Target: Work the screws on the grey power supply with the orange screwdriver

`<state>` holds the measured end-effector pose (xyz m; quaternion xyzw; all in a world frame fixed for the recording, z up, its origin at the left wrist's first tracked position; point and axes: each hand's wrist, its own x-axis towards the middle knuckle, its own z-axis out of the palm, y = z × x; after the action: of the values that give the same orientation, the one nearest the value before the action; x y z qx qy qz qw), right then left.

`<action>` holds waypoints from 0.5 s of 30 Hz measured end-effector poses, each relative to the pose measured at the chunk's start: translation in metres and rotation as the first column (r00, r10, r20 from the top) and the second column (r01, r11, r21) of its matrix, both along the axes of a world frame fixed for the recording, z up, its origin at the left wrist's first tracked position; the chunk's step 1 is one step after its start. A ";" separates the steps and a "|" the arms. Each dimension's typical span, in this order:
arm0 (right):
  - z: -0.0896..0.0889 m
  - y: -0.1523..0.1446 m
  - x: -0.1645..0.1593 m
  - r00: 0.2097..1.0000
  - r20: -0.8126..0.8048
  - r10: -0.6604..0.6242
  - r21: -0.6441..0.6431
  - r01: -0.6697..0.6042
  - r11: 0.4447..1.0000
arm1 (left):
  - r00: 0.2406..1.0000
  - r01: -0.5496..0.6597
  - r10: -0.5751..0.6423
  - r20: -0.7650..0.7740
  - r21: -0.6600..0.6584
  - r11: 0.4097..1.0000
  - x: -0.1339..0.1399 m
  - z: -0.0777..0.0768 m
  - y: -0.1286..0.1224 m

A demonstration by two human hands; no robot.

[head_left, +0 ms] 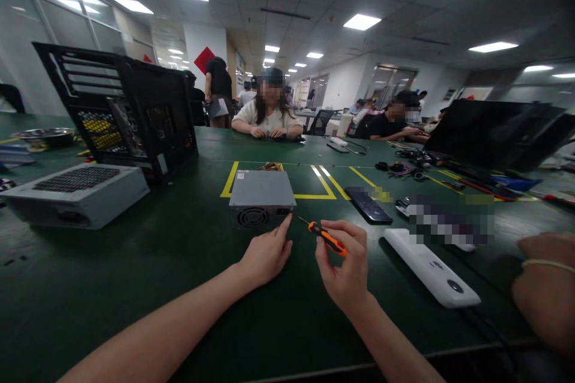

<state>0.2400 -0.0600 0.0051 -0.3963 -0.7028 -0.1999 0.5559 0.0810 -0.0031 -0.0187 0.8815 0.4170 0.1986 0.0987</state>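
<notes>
A grey computer power supply [261, 187] sits on the green table, its fan grille and socket facing me. My left hand [266, 256] rests in front of it, the index finger stretched out to the lower right corner beside the socket, the thumb apart. Whether a small screw lies under that fingertip, I cannot tell. My right hand [345, 260] grips an orange and black screwdriver [327, 238] by its handle. The thin shaft points left, its tip close to the same corner and my left index finger; actual contact is too small to make out.
At left stand a black computer case [135, 108] and a second power supply [76, 191]. To the right lie a phone [368, 204], a white oblong device [431, 266] and cables [402, 170]. Another person's arm [545, 287] reaches in at far right; a person [268, 111] sits opposite.
</notes>
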 end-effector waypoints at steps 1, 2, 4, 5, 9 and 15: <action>0.000 0.000 0.000 1.000 0.016 -0.009 -0.002 0.009 1.000 | 1.000 -0.001 0.001 0.000 0.001 1.000 0.000 0.000 0.000; -0.001 -0.001 0.000 0.999 0.030 -0.016 -0.002 0.016 1.000 | 1.000 -0.002 0.002 -0.002 0.002 1.000 0.000 -0.001 0.001; -0.002 -0.001 0.000 0.999 0.035 -0.019 0.002 0.019 1.000 | 1.000 -0.004 0.004 -0.008 0.002 1.000 0.000 -0.001 0.001; -0.002 0.000 0.000 0.999 0.030 -0.011 0.008 0.011 1.000 | 1.000 -0.004 0.004 -0.010 0.003 1.000 0.000 -0.001 0.001; -0.004 0.001 -0.002 0.999 0.032 0.036 0.015 -0.036 0.999 | 1.000 0.006 -0.006 -0.015 0.005 1.000 0.000 0.000 0.001; -0.003 -0.001 -0.003 0.997 0.070 0.017 -0.009 -0.017 1.000 | 1.000 0.007 -0.007 -0.004 0.017 1.000 0.000 -0.001 0.001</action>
<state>0.2370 -0.0612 0.0019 -0.3853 -0.7260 -0.2062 0.5309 0.0812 -0.0021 -0.0195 0.8841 0.4123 0.2002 0.0911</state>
